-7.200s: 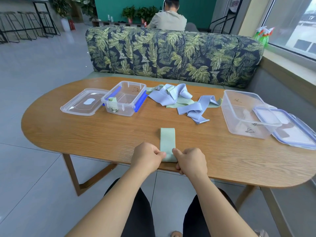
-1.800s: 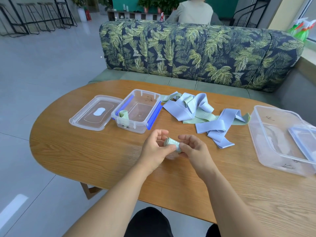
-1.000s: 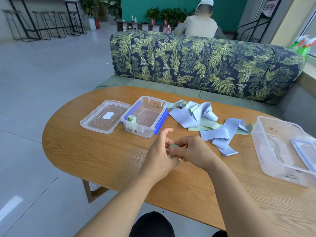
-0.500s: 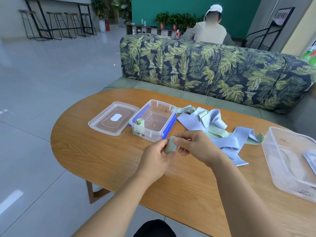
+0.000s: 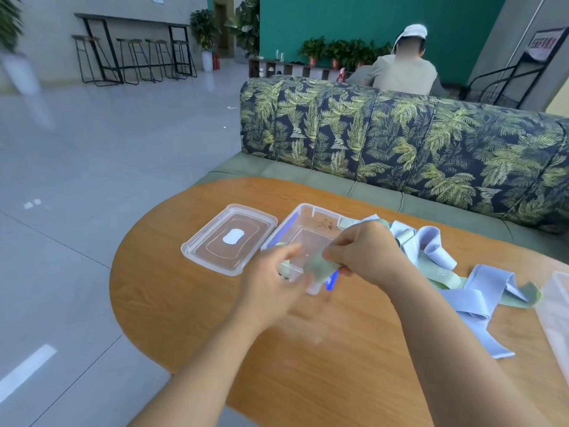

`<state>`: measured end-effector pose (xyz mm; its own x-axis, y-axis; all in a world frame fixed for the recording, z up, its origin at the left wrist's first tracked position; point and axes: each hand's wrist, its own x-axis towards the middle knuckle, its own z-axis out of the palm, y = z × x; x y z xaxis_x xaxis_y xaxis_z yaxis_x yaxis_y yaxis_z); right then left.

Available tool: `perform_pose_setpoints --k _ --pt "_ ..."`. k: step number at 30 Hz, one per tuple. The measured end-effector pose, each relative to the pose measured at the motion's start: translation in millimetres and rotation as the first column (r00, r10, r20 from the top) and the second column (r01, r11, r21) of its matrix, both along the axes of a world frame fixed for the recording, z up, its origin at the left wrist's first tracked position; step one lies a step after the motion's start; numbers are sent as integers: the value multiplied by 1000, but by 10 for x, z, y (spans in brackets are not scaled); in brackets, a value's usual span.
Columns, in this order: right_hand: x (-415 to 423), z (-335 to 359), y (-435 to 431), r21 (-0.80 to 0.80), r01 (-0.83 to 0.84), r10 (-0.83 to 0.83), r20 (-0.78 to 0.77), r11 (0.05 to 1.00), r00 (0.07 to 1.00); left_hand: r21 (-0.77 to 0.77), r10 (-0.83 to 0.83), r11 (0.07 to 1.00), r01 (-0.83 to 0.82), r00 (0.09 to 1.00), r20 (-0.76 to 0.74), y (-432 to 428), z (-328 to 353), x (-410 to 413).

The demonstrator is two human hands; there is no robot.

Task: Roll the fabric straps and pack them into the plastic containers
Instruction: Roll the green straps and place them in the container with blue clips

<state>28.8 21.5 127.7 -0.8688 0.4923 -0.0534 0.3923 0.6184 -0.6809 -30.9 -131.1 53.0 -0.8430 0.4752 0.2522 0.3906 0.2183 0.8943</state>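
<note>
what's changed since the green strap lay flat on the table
The green strap is now rolled up, lifted off the table and carried forward-left over the container. The right hand holds it; the left hand is beside it, too blurred to tell its hold. The lid, container and strap pile stayed put.

One head-worn wide-angle view, forward and downward, close over left hand (image 5: 271,282), right hand (image 5: 366,254), table (image 5: 338,349).

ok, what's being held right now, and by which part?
The right hand pinches the rolled green strap by its right end. The left hand is motion-blurred; whether it holds anything cannot be told.
</note>
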Motion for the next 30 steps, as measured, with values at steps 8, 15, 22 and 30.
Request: perform_pose_setpoints --k 8,15,22,30 --pt "-510 -192 163 226 -38 37 10 973 999 -398 163 907 -136 986 37 248 202 -1032" --pt "-721 -441 210 268 -151 123 121 952 985 -864 -42 503 -27 998 -56 574 208 -1172" --pt "-773 -626 265 237 -179 153 127 955 980 -935 -93 353 -34 993 -71 692 284 -1163" --pt "-824 -703 220 195 -272 248 141 942 958 -948 -52 315 -51 996 -71 735 271 -1066"
